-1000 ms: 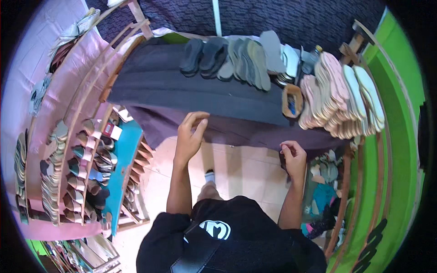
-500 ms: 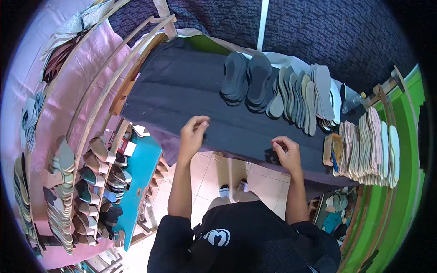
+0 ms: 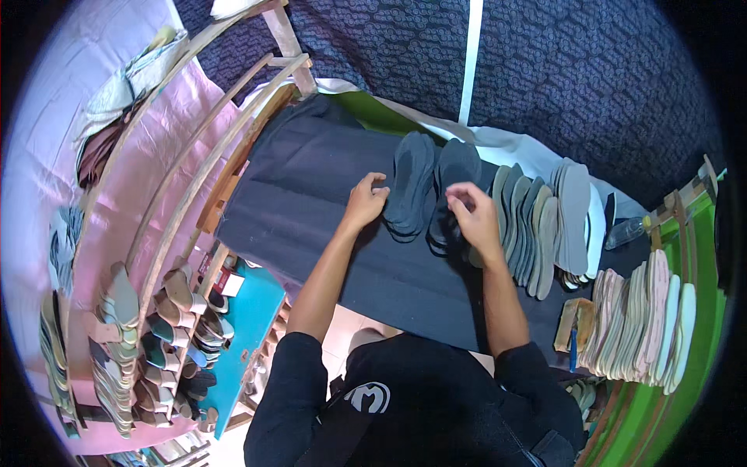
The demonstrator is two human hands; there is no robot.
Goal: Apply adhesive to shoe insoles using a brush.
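Note:
Two side-by-side stacks of dark grey shoe insoles lie on the dark cloth-covered table: a left stack [image 3: 410,183] and a right stack [image 3: 457,162]. Close to the left stack's left edge is my left hand [image 3: 366,204], its fingers loosely bent and apart, holding nothing. My right hand [image 3: 476,222] hovers over the near end of the right stack, hiding part of it, with thumb and fingers bent and a gap between them. Nothing shows in it. Just right of this hand, a row of grey and beige insoles [image 3: 529,226] leans together.
A small wooden box [image 3: 576,323] with a blue-handled tool [image 3: 573,350] sits beside pale insoles [image 3: 634,319] at the right. Behind them lies a clear plastic bottle [image 3: 626,231]. Wooden racks with shoe parts [image 3: 167,335] and a turquoise bench [image 3: 249,311] stand at the left.
Both hands have moved forward over the table, from its near edge to the dark insole stacks. My body has leaned in closer, and the view has shifted with it.

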